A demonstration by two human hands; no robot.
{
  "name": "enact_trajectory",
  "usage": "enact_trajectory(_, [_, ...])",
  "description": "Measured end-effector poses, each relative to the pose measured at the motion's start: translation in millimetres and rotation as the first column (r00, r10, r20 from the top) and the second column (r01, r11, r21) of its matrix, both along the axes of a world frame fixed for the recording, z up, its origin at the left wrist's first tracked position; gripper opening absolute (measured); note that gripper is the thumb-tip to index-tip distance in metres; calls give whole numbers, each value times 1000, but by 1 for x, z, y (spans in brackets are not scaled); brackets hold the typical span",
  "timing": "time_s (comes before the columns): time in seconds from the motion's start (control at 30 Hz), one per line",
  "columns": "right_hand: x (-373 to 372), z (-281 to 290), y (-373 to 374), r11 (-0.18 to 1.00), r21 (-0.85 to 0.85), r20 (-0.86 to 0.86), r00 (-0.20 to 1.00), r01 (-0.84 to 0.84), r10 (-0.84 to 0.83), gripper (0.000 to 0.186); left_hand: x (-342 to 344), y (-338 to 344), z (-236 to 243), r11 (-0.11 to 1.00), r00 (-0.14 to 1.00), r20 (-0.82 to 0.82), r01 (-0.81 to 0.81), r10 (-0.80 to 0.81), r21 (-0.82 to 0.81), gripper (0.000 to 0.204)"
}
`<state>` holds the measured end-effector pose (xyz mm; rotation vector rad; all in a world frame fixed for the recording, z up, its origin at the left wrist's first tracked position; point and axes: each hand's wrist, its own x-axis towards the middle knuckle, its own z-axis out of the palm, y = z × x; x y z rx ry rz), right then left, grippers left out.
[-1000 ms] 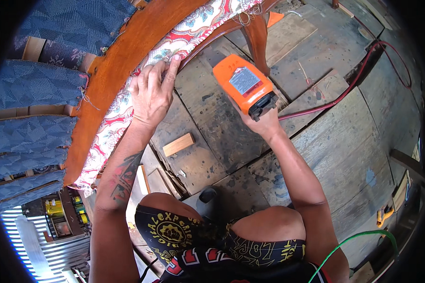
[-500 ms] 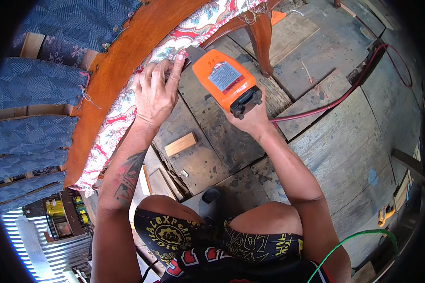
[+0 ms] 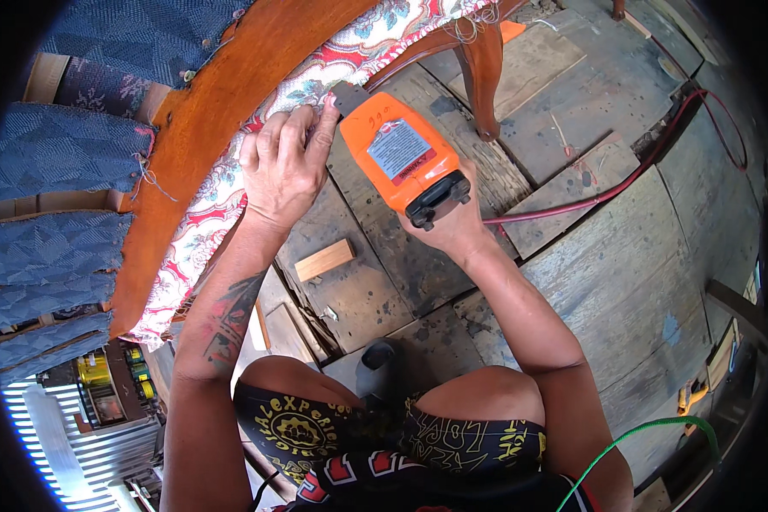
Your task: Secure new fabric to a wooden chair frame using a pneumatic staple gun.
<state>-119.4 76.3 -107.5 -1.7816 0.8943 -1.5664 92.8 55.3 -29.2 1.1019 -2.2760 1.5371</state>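
While the left hand rests on the floral fabric, its fingers are bent and bunched, the outermost digit stretched apart; whether they pinch the cloth, I cannot tell. That digit's tip sits just beside the dark nose of the orange tool, at the fabric's outer edge, so a slip of either hand could injure it. The right hand wraps the tool, its fingers mostly hidden beneath the orange body. Uneven pressure from the left could let the cloth pucker along the wooden frame. Farther out, the red hose crosses the floor; snagging on a board's edge, it could tug the tool aside. Loose threads beside the chair leg could catch under a passing nose.
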Motion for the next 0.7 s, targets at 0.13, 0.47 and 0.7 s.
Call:
enact_trajectory(0.13, [1,1,2,995,-88,6,999,54,-54,41,-3,2,2,1000,1000,-8,-7,8,30,49])
enact_trajectory(0.47, [-5,-66,17,979,204,94,995,13,-33,36,16,14,-9,999,998,-32,-52,52,-6,60])
enact_trajectory(0.7, [-1,-53,26,957,-203,-84,969,210,-230,32,17,12,-10,998,996,-65,-66,65,-16,62])
